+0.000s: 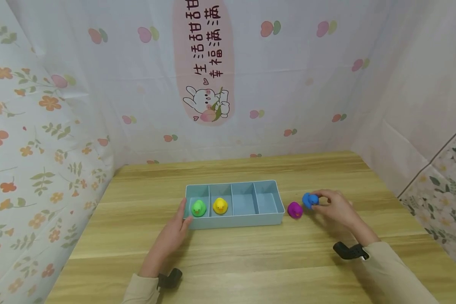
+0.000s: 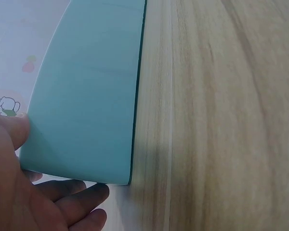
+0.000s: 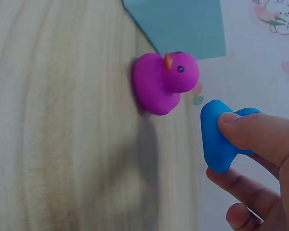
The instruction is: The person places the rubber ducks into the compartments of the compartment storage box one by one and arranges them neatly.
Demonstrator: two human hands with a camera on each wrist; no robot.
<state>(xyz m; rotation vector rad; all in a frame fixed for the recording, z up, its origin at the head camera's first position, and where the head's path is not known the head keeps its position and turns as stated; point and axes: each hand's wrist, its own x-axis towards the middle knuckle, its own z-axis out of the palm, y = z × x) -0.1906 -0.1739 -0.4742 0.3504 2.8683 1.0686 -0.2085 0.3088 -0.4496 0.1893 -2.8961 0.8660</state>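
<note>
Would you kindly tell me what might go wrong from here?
The right hand pinches the blue duck, so it might slip out. The purple duck stands between that hand and the tray, so it could be knocked. The left hand touches only one end of the tray, so the other might swing.

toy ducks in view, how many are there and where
4. The green duck sits in the tray's leftmost compartment and the yellow duck in the next; the purple duck is on the table beside the tray's right end; the right hand holds the blue duck.
</note>
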